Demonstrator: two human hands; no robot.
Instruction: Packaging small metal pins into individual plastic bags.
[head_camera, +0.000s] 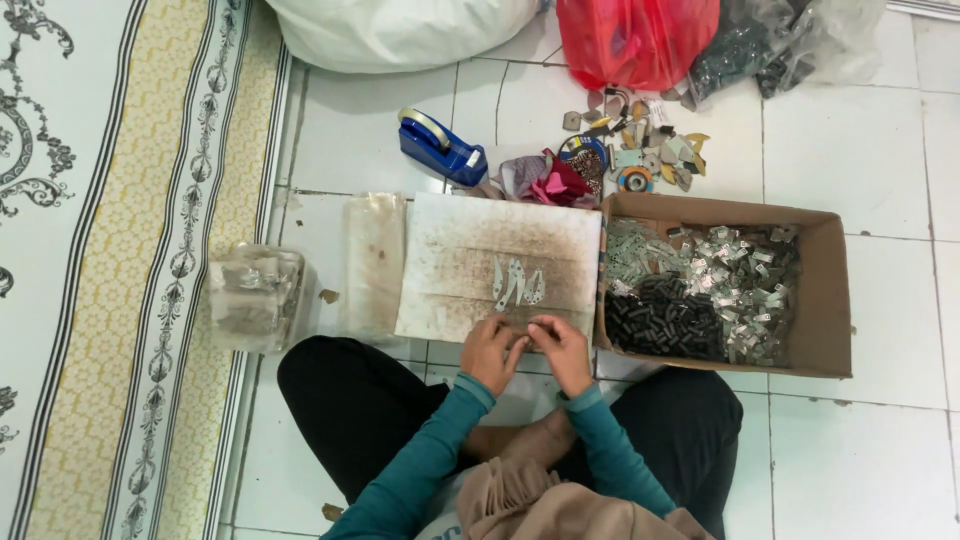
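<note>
I sit cross-legged on a white tiled floor. My left hand (492, 352) and my right hand (560, 348) meet at the near edge of a stained white board (470, 255), fingertips pinched together on a small metal part that is mostly hidden. A few flat silver metal pieces (518, 283) lie on the board just beyond my fingers. To the right stands an open cardboard box (830, 300) holding silver metal parts (745, 280) and a heap of small black parts (660, 318).
A blue tape dispenser (440, 148) sits beyond the board, beside crumpled cloth (550, 182) and scattered small bits (650, 150). A red bag (635, 38), a white sack (400, 30) and clear bags (790, 40) lie at the far edge. A clear bag of parts (255, 297) rests by the patterned rug (120, 250).
</note>
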